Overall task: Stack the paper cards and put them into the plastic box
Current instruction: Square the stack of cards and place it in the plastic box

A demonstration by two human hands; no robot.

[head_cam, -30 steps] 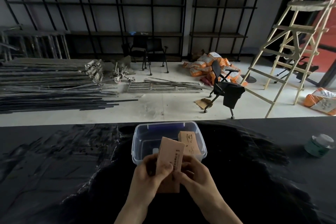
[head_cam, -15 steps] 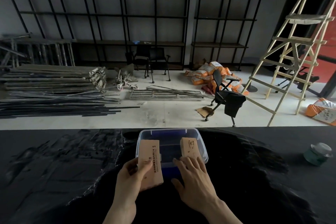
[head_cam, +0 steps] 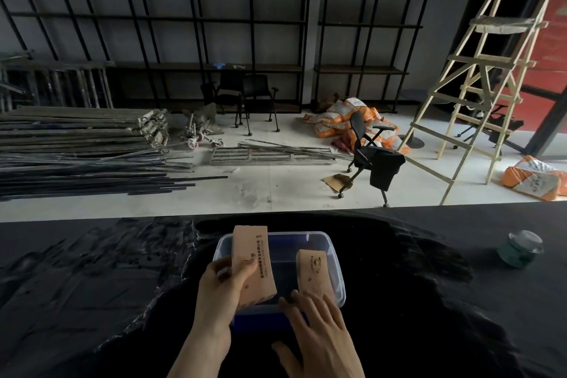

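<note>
A clear plastic box [head_cam: 325, 239] with a blue base sits on the black table straight ahead of me. My left hand [head_cam: 224, 282] grips a stack of tan paper cards [head_cam: 251, 261] and holds it over the box's left half. A second tan stack [head_cam: 313, 273] stands inside the box against its right wall. My right hand [head_cam: 319, 334] lies flat with fingers spread at the box's near right corner, its fingertips touching the rim below that second stack, and it holds nothing.
A green jar with a clear lid [head_cam: 520, 250] stands on the black table [head_cam: 92, 301] at the far right. Beyond the table's far edge lie the floor, a metal pile, an office chair [head_cam: 371, 159] and a wooden ladder [head_cam: 478, 77].
Both hands held the card stack together a second ago. My right hand then let go and settled by the box, while my left hand carried the stack forward over the box.
</note>
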